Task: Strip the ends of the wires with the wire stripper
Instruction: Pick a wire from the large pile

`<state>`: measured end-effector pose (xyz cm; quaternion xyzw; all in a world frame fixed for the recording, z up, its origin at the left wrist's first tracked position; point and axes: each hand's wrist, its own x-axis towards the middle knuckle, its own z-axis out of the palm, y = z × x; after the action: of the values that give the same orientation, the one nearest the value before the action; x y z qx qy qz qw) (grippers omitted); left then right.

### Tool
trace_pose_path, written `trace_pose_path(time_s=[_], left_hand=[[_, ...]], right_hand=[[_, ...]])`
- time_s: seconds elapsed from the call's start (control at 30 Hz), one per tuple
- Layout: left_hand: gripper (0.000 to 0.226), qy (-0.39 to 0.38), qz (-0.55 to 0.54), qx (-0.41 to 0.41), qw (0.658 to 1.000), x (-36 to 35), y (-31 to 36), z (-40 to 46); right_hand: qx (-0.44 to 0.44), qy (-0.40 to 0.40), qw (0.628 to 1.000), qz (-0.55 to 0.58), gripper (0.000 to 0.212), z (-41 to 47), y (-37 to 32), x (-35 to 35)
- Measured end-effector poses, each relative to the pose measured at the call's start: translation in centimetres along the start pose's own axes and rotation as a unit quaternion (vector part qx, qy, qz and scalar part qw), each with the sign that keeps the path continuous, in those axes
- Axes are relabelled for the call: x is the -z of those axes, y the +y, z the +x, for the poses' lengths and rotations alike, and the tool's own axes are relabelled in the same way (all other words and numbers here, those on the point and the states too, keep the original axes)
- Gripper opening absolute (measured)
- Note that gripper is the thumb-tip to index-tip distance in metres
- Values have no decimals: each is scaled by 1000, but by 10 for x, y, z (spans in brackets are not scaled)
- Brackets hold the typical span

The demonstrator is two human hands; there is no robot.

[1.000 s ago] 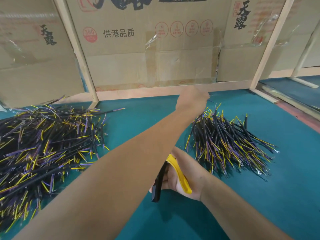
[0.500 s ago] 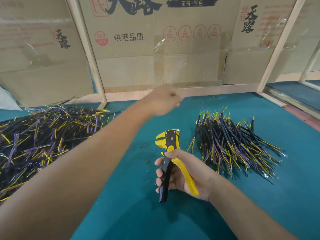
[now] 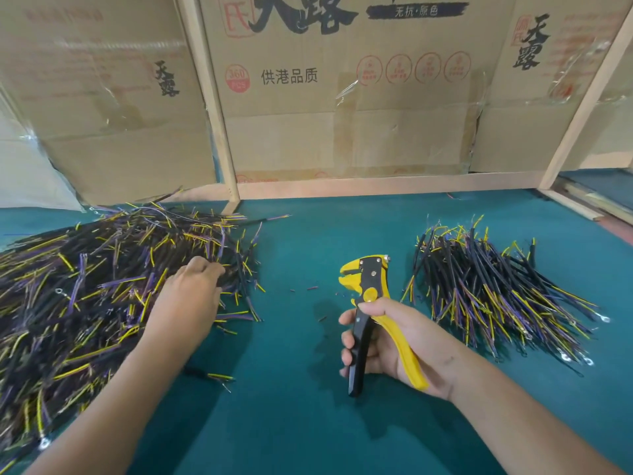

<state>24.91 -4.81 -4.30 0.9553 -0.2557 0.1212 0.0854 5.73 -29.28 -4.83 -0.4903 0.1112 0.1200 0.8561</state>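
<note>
Over the green counter [image 3: 291, 423], the right hand [image 3: 394, 344] grips the upright wire stripper [image 3: 368, 303]; the left hand [image 3: 188, 296], fingers curled, reaches into the left wire pile [image 3: 85, 296]. Cardboard [image 3: 342, 97] behind reads "供港品质".

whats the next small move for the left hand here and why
Probably pinch one wire from the left pile and bring it to the wire stripper: the left hand rests on that pile, while the right hand holds the stripper with nothing between its jaws.

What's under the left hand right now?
The left hand rests on the big wire pile; its fingertips are curled into the wires, hiding whether one is pinched.
</note>
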Motion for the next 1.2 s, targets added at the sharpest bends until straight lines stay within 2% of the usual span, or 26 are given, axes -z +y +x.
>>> trace_pose_path(time_s=[0.33, 0.6, 0.77, 0.87, 0.93, 1.03, 1.1, 1.13, 1.2], left_hand=[[10, 52, -2, 3, 999, 1, 9, 5], [14, 20, 137, 48, 989, 2, 3, 1], [14, 64, 109, 75, 989, 12, 0, 2], [9, 105, 51, 73, 990, 19, 4, 1], [10, 164, 1, 70, 984, 23, 3, 0], [8, 200, -140, 69, 967, 26, 3, -7], [6, 152, -273, 70, 947, 22, 15, -16], [8, 104, -360, 71, 924, 18, 23, -21], [9, 4, -530, 58, 846, 11, 40, -29]], right_hand=[[-10, -1, 1000, -2, 35, 0, -1, -1], [-9, 7, 1000, 0, 37, -1, -2, -3], [-10, 13, 1000, -2, 39, -2, -2, -3], [-14, 11, 1000, 2, 39, -2, -3, -3], [-20, 7, 1000, 11, 36, -2, -5, -2], [-26, 10, 999, 24, 37, -1, -5, 1], [-26, 4, 999, 23, 37, -1, -5, 2], [-28, 1, 999, 20, 38, -1, -5, 2], [-31, 2, 999, 23, 41, -1, -4, 2]])
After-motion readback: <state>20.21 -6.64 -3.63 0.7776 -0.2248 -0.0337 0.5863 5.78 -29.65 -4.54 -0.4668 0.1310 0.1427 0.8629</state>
